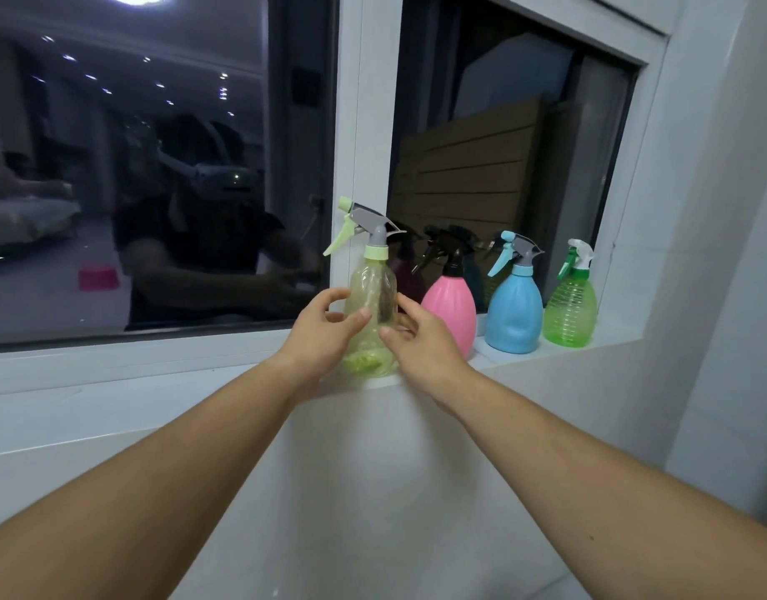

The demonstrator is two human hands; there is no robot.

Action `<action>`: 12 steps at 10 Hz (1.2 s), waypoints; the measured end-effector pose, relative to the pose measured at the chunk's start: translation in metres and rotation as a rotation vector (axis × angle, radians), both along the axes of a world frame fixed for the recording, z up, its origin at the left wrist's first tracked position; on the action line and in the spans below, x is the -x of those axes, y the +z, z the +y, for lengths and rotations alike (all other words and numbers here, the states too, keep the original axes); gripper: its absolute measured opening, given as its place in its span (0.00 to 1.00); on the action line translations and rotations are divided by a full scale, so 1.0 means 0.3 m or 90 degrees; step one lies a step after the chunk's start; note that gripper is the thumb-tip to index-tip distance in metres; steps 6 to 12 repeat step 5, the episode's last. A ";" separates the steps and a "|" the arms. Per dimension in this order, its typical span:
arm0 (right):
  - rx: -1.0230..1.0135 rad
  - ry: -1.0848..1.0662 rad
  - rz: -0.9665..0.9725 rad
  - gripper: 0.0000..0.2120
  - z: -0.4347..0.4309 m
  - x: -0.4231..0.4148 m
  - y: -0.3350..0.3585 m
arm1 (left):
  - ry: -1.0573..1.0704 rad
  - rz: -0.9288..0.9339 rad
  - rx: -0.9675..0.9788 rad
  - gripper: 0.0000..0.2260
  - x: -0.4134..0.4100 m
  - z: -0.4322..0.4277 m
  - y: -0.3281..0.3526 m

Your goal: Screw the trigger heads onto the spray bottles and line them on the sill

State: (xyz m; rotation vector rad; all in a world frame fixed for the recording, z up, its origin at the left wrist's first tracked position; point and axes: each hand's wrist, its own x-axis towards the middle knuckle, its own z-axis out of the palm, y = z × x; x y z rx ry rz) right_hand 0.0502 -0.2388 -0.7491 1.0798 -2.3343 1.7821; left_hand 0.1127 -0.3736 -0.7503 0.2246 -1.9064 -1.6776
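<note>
yellow-green spray bottle [371, 296] stood on sill [481, 355], left end of row, trigger head [368, 223] on. l hand [325, 335] & r hand [420, 339] both curled round its body. looked empty, light, thin plastic, prob tippy; best held mid-body.

Sides of yellow bottle [372, 288] behind left hand [319, 339] and right hand [427, 342]; forearms [191, 474] beyond the lower edge.

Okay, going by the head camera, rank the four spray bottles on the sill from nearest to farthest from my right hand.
1. Yellow-green bottle, touching the right hand, on its left.
2. Pink bottle, just right of that hand.
3. Blue bottle, further right along the sill.
4. Green bottle, far right end, by the wall.
</note>
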 end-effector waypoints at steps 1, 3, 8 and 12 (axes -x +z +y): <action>-0.010 0.005 0.004 0.26 -0.005 0.006 -0.005 | 0.000 0.001 0.010 0.15 0.004 -0.003 -0.003; -0.036 0.003 -0.019 0.29 -0.015 0.009 -0.021 | 0.007 0.004 0.038 0.16 0.002 0.003 -0.009; -0.040 -0.032 0.005 0.28 0.061 -0.005 -0.039 | 0.082 -0.029 0.047 0.31 -0.031 0.010 -0.011; -0.040 -0.032 0.005 0.28 0.061 -0.005 -0.039 | 0.082 -0.029 0.047 0.31 -0.031 0.010 -0.011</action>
